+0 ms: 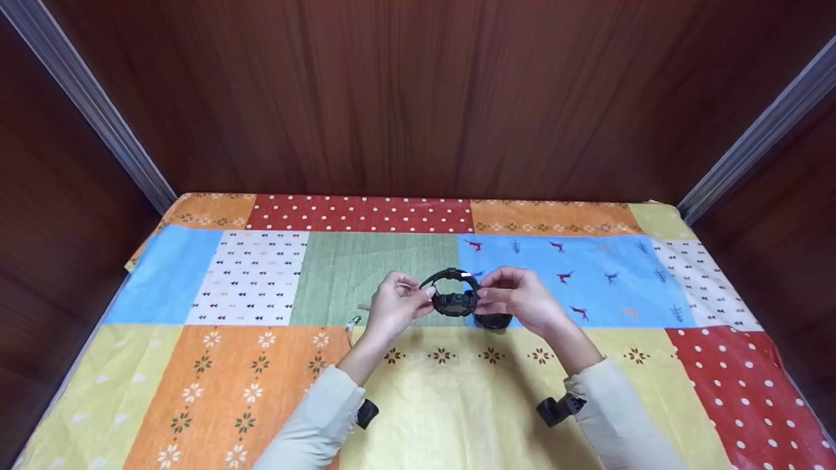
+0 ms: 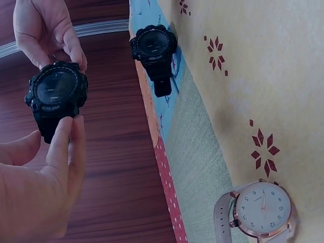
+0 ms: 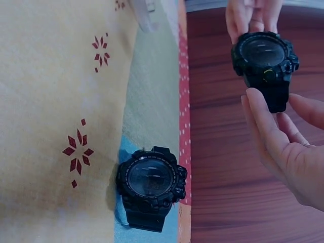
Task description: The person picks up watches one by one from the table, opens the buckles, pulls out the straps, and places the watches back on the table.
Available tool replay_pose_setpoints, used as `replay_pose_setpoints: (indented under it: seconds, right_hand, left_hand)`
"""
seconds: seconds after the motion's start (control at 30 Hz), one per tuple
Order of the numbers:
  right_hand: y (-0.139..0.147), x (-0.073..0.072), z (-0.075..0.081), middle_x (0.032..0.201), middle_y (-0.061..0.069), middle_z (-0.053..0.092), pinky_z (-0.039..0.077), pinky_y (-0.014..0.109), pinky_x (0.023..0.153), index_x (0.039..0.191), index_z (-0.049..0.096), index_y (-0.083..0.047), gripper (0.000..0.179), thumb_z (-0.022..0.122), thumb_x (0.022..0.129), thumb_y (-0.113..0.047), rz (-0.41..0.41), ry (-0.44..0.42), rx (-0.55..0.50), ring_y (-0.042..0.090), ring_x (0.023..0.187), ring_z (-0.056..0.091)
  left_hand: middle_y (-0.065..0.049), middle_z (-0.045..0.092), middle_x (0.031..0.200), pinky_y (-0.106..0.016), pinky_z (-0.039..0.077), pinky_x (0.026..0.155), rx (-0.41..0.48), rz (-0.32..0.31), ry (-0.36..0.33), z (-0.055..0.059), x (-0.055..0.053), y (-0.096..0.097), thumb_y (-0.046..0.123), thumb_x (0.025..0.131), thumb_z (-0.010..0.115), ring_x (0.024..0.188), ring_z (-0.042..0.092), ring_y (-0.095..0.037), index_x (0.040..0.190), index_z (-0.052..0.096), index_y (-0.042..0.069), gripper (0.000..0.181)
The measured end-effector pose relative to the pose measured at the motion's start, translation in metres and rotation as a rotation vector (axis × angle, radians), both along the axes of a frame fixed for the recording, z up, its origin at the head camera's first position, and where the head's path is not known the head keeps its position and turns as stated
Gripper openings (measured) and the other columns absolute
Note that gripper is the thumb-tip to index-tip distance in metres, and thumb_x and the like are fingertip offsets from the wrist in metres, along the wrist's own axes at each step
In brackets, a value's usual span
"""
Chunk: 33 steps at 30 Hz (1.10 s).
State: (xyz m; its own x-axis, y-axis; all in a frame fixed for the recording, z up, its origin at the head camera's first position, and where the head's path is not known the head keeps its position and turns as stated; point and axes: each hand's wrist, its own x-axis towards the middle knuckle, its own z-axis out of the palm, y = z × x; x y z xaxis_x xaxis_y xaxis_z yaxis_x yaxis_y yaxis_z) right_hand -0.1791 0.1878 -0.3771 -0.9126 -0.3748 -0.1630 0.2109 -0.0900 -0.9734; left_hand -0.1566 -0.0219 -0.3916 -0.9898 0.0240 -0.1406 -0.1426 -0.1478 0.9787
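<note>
Both hands hold a black digital sports watch (image 1: 455, 303) up above the tablecloth, its round face turned toward me. My left hand (image 1: 400, 305) pinches the strap on one side, and my right hand (image 1: 520, 299) pinches it on the other. The left wrist view shows the held watch (image 2: 56, 88) raised off the cloth, with left-hand fingers (image 2: 59, 147) on its strap end. A second black sports watch (image 3: 151, 177) lies on the cloth beneath the right hand. Near the left hand lies a watch with a white dial (image 2: 263, 208), rose-gold case and pale strap; the hand partly hides it in the head view.
A patchwork tablecloth (image 1: 418, 391) in yellow, orange, blue, green and red covers the table. Dark wooden panels (image 1: 392, 98) stand behind and at both sides, with metal strips (image 1: 104, 111) at the corners. Black wrist cameras (image 1: 555, 411) hang below the sleeves.
</note>
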Motion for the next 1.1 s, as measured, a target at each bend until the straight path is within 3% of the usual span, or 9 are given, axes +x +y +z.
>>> replay_pose_setpoints:
  seconds: [0.4, 0.6, 0.73, 0.93, 1.1]
  right_hand:
    - [-0.0007, 0.0015, -0.0013, 0.087, 0.014, 0.052, 0.049, 0.043, 0.079, 0.091, 0.052, 0.011, 0.011, 0.054, 0.081, 0.015, 0.005, 0.007, 0.072, 0.024, 0.074, 0.064]
    - [-0.0012, 0.0014, -0.0011, 0.091, 0.015, 0.054, 0.051, 0.04, 0.077, 0.108, 0.046, 0.02, 0.029, 0.052, 0.08, 0.019, -0.003, 0.012, 0.098, 0.02, 0.076, 0.062]
    - [-0.001, 0.0012, -0.0005, 0.091, 0.016, 0.058, 0.052, 0.036, 0.075, 0.115, 0.045, 0.021, 0.038, 0.056, 0.078, 0.017, 0.006, 0.041, 0.17, 0.018, 0.075, 0.062]
    - [0.0014, 0.001, -0.001, 0.093, 0.013, 0.059, 0.051, 0.026, 0.072, 0.115, 0.051, 0.018, 0.043, 0.065, 0.075, 0.011, 0.036, 0.153, 0.305, 0.012, 0.078, 0.058]
    - [0.0022, 0.0012, -0.0023, 0.093, 0.014, 0.061, 0.05, 0.024, 0.07, 0.112, 0.054, 0.017, 0.04, 0.065, 0.074, 0.01, 0.049, 0.178, 0.324, 0.013, 0.079, 0.058]
  left_hand:
    - [-0.015, 0.057, 0.084, -0.031, 0.053, 0.071, -0.035, -0.023, -0.037, -0.0034, 0.0002, -0.0012, -0.001, 0.079, 0.068, 0.071, 0.063, -0.019, 0.111, 0.046, -0.009, 0.04]
    - [-0.016, 0.057, 0.087, -0.032, 0.053, 0.072, -0.028, -0.06, -0.024, -0.0023, 0.0012, -0.0012, -0.006, 0.078, 0.066, 0.072, 0.062, -0.016, 0.108, 0.051, -0.013, 0.035]
    - [-0.017, 0.057, 0.089, -0.031, 0.052, 0.072, -0.021, -0.079, -0.01, -0.0003, 0.0015, -0.002, -0.009, 0.077, 0.066, 0.071, 0.06, -0.015, 0.107, 0.053, -0.015, 0.034]
    - [-0.016, 0.057, 0.09, -0.028, 0.053, 0.07, -0.039, -0.101, 0.002, 0.0013, 0.0019, -0.0033, -0.01, 0.075, 0.066, 0.071, 0.059, -0.012, 0.108, 0.053, -0.014, 0.036]
    - [-0.017, 0.057, 0.095, -0.028, 0.052, 0.07, -0.08, -0.126, 0.008, -0.0001, 0.003, -0.0033, -0.01, 0.075, 0.066, 0.077, 0.059, -0.015, 0.11, 0.054, -0.012, 0.037]
